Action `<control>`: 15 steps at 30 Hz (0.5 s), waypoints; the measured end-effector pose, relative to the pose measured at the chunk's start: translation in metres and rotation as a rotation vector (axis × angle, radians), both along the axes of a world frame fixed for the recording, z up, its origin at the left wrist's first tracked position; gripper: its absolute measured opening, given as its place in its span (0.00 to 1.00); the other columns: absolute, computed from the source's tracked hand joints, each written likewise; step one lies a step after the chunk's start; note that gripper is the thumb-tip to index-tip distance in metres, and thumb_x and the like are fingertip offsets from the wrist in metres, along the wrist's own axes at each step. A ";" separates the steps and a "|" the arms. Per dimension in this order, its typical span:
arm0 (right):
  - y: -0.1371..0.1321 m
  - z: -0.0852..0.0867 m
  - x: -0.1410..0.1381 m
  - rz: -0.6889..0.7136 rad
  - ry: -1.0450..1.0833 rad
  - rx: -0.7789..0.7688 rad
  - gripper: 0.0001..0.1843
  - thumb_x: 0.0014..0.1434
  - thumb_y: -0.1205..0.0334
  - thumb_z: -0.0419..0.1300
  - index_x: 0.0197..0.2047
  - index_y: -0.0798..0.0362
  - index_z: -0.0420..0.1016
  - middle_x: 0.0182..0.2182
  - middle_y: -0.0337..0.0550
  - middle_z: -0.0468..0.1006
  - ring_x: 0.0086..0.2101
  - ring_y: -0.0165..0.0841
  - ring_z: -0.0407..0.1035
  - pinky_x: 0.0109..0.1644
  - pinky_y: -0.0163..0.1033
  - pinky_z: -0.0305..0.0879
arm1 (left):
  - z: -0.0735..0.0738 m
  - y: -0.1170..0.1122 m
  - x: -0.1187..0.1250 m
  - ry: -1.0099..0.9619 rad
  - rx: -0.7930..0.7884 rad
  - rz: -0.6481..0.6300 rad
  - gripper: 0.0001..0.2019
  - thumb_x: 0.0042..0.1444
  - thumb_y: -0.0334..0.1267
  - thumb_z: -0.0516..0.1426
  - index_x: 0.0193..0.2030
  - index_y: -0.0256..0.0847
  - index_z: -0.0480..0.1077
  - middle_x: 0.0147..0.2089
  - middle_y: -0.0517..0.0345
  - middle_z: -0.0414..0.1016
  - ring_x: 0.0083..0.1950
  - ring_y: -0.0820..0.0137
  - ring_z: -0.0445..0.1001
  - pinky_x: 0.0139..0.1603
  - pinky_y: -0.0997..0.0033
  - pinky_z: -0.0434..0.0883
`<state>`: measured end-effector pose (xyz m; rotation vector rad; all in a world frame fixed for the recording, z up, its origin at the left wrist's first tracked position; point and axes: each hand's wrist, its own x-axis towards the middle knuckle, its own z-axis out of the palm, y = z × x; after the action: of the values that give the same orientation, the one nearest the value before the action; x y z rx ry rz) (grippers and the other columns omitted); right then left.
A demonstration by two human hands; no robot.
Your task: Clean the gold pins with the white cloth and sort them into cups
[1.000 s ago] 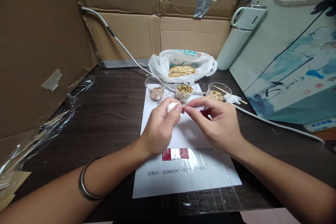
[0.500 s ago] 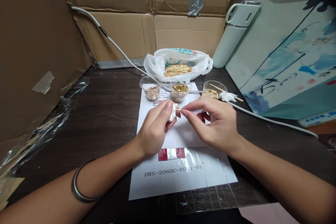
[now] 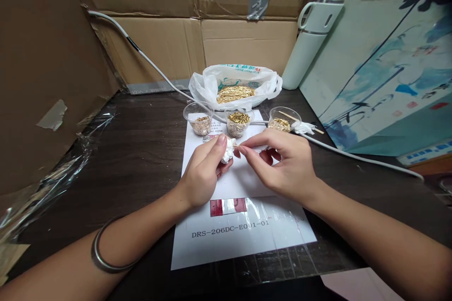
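My left hand (image 3: 203, 169) is closed around a crumpled white tissue (image 3: 228, 151), which pokes out past the thumb. Close beside it, my right hand (image 3: 284, 160) pinches a thin golden pin (image 3: 237, 146) between thumb and forefinger. The pin's left end meets the tissue; its exact shape is too small to make out. Both hands are above white printed sheets (image 3: 197, 249). Just behind them stand three clear plastic cups: a left cup (image 3: 193, 115) and a middle cup (image 3: 229, 129) of small metal pieces, and a right cup (image 3: 298, 115) with golden pieces and a wooden stick.
A white plastic bag (image 3: 199, 85) of long golden pins lies behind the cups. A white cable (image 3: 155, 63) crosses the dark table. Another tissue (image 3: 304, 128) lies by the right cup. A pale green bottle (image 3: 305, 51) leans near a paper bag (image 3: 374, 80). Cardboard walls (image 3: 141, 47) enclose the back and left.
The view has shifted slightly, so everything sits a little further left. The tissue and pin remain held, with the pin now nearer the tissue and more of the tissue showing.
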<state>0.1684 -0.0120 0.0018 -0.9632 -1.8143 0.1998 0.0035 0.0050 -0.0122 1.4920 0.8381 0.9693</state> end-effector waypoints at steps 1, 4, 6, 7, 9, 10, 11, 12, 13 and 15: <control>0.000 0.000 0.000 0.001 -0.014 -0.011 0.04 0.55 0.71 0.62 0.30 0.56 0.77 0.24 0.38 0.78 0.22 0.25 0.64 0.28 0.34 0.62 | 0.000 0.000 0.000 0.008 0.005 -0.008 0.23 0.68 0.48 0.42 0.25 0.40 0.60 0.21 0.61 0.58 0.24 0.73 0.55 0.27 0.67 0.54; 0.001 -0.002 0.001 0.001 -0.046 -0.018 0.04 0.56 0.70 0.62 0.30 0.55 0.77 0.24 0.37 0.77 0.21 0.25 0.64 0.28 0.34 0.62 | 0.002 0.001 0.000 0.047 0.033 -0.042 0.23 0.68 0.47 0.43 0.23 0.40 0.58 0.22 0.61 0.57 0.25 0.73 0.56 0.30 0.67 0.55; 0.002 -0.003 0.002 0.003 -0.053 -0.001 0.04 0.56 0.70 0.62 0.30 0.55 0.77 0.24 0.37 0.77 0.22 0.25 0.64 0.28 0.34 0.62 | 0.002 0.001 -0.001 0.067 0.048 -0.064 0.22 0.68 0.46 0.44 0.24 0.40 0.59 0.23 0.61 0.58 0.26 0.73 0.57 0.30 0.67 0.56; 0.001 -0.004 0.002 0.006 -0.055 0.007 0.04 0.56 0.70 0.62 0.31 0.55 0.77 0.24 0.37 0.77 0.22 0.25 0.65 0.28 0.34 0.62 | 0.003 0.001 -0.002 0.073 0.053 -0.071 0.21 0.68 0.46 0.44 0.24 0.40 0.59 0.23 0.61 0.58 0.27 0.73 0.57 0.30 0.67 0.56; 0.001 -0.005 0.002 0.014 -0.063 0.020 0.04 0.58 0.70 0.61 0.32 0.55 0.76 0.25 0.37 0.77 0.23 0.25 0.65 0.29 0.34 0.62 | 0.002 0.001 -0.003 0.078 0.050 -0.076 0.20 0.67 0.46 0.45 0.25 0.39 0.59 0.24 0.61 0.58 0.27 0.73 0.57 0.30 0.67 0.56; 0.001 -0.005 0.002 0.018 -0.068 0.023 0.03 0.58 0.69 0.61 0.32 0.55 0.76 0.25 0.37 0.77 0.23 0.25 0.65 0.29 0.34 0.62 | 0.002 0.001 -0.003 0.077 0.042 -0.077 0.20 0.67 0.45 0.45 0.25 0.39 0.59 0.24 0.61 0.58 0.27 0.73 0.57 0.30 0.68 0.56; 0.001 -0.006 0.003 0.020 -0.071 0.027 0.03 0.58 0.69 0.61 0.33 0.55 0.76 0.26 0.37 0.77 0.23 0.25 0.65 0.30 0.34 0.63 | 0.001 0.001 -0.003 0.072 0.031 -0.079 0.19 0.67 0.45 0.45 0.26 0.39 0.60 0.24 0.61 0.59 0.27 0.74 0.57 0.29 0.68 0.57; 0.002 -0.007 0.003 0.021 -0.074 0.031 0.03 0.59 0.69 0.61 0.34 0.55 0.76 0.26 0.37 0.77 0.24 0.25 0.66 0.30 0.34 0.63 | 0.000 0.001 -0.002 0.063 0.019 -0.082 0.18 0.67 0.45 0.45 0.27 0.39 0.61 0.25 0.61 0.59 0.26 0.74 0.57 0.28 0.69 0.57; 0.002 -0.008 0.003 0.020 -0.073 0.034 0.02 0.59 0.69 0.61 0.35 0.55 0.76 0.27 0.37 0.77 0.24 0.25 0.66 0.31 0.34 0.63 | -0.001 0.001 -0.002 0.047 0.006 -0.089 0.17 0.67 0.45 0.45 0.29 0.39 0.62 0.25 0.61 0.60 0.26 0.74 0.58 0.28 0.69 0.57; 0.004 -0.009 0.004 0.015 -0.068 0.038 0.02 0.59 0.69 0.61 0.35 0.55 0.76 0.28 0.38 0.78 0.25 0.26 0.67 0.32 0.34 0.64 | -0.003 0.000 -0.001 0.007 -0.020 -0.105 0.15 0.67 0.46 0.46 0.35 0.40 0.64 0.28 0.61 0.63 0.25 0.76 0.58 0.26 0.71 0.58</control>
<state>0.1720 -0.0083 -0.0071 -0.9398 -1.8809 0.1424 0.0027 0.0054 -0.0154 1.5071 0.7644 0.8762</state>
